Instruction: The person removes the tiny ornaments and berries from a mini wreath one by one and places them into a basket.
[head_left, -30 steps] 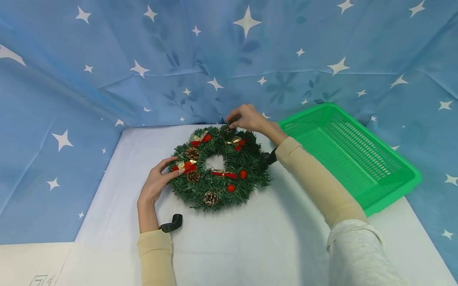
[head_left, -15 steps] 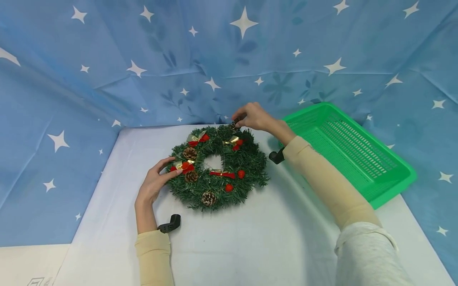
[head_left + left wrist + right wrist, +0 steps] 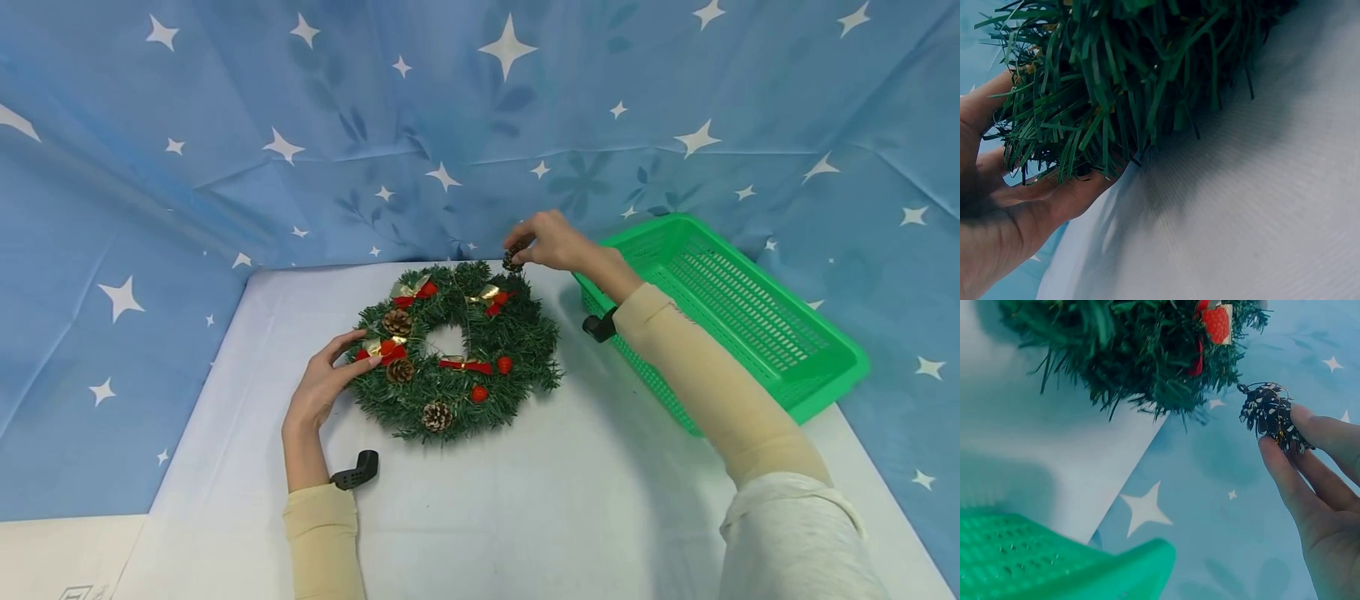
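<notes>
A green Christmas wreath (image 3: 517, 342) lies on the white table, carrying red-and-gold bows, red berries and several pine cones. My left hand (image 3: 318, 387) holds its left edge, thumb over a red bow; in the left wrist view, fingers (image 3: 1079, 197) curve around the green needles. Just past the wreath's far right edge, my right hand (image 3: 555, 242) pinches a loose pine cone (image 3: 513, 257) between thumb and fingertips. The right wrist view shows that white-tipped pine cone (image 3: 1266, 412) apart from the wreath, with a thin wire loop on it.
A green plastic basket (image 3: 750, 250) with slotted walls stands at the right, under my right forearm. Behind the table (image 3: 480, 517) hangs a blue cloth (image 3: 337, 100) with white stars. Small black cameras (image 3: 356, 471) are strapped to both wrists.
My right hand has drawn the pine cone off the wreath's far edge, moving it right and slightly up. The left hand keeps its hold on the wreath.
</notes>
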The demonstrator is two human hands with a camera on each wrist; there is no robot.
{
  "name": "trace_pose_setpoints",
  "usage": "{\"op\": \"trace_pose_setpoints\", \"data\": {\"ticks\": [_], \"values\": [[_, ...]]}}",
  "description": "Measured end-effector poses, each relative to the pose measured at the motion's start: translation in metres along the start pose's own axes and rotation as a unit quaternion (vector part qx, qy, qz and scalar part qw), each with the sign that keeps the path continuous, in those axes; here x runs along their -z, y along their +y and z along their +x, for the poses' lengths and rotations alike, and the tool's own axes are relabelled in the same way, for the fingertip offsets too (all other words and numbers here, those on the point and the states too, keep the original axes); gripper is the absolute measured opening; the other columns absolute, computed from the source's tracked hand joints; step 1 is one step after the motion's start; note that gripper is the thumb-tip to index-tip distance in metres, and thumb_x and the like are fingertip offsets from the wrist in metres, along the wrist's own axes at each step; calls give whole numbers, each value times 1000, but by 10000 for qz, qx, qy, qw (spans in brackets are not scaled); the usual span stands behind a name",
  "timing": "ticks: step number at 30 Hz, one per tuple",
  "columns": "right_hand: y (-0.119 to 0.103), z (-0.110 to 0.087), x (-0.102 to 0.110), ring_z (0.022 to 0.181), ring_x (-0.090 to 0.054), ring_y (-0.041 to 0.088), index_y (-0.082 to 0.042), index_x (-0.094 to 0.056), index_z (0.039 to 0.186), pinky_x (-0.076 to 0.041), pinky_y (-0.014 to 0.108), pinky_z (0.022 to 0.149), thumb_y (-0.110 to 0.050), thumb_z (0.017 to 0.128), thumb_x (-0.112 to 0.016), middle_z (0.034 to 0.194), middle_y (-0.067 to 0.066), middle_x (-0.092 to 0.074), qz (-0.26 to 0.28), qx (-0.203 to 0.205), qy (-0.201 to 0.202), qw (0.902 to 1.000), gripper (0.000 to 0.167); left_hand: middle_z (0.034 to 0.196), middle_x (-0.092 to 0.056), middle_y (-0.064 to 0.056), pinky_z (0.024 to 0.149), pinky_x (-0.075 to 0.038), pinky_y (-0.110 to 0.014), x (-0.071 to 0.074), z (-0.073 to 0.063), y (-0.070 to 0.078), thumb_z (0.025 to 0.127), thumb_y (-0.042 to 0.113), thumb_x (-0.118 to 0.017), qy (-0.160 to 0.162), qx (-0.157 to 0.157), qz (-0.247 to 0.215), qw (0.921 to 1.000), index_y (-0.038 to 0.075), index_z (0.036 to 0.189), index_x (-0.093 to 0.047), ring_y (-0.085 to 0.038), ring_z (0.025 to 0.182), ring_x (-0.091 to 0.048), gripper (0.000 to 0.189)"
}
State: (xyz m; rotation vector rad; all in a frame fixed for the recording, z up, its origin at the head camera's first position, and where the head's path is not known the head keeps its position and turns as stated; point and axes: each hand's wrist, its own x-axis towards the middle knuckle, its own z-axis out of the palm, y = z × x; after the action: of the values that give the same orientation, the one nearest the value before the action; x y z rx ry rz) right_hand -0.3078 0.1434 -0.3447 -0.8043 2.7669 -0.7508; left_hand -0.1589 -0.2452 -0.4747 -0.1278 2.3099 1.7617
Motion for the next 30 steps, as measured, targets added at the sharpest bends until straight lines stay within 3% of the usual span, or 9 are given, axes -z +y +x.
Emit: {"op": "trace_pose_setpoints", "data": {"ticks": [18,25,30], "values": [[19,-35,28,113,-68,34,-6,-76,123,-56,48,91,-7,94,-75,125,16,-72,-149,-524,110,9985,29,172,-16,-13,118,-28,-66,0,-1,-1,97,33,-74,-39,27,171,9998,21,161,-38,-40,159,-11,75],[30,-51,41,124,-63,36,-6,-74,126,-53,50,98,-7,96,-72,131,18,-70,-107,-822,125,9965,30,172,-14,-13,119,-27,-65,-2,1,0,97,31,-74,-95,15,76,9999,20,162,-37,-39,159,-10,75],[40,-63,47,121,-64,37,-5,-74,124,-51,51,99,-6,95,-72,127,18,-71,-236,-843,249,9958,29,172,-16,-12,120,-27,-65,-2,-1,1,95,36,-75,-49,16,182,9998,21,161,-39,-39,159,-10,77]]}}
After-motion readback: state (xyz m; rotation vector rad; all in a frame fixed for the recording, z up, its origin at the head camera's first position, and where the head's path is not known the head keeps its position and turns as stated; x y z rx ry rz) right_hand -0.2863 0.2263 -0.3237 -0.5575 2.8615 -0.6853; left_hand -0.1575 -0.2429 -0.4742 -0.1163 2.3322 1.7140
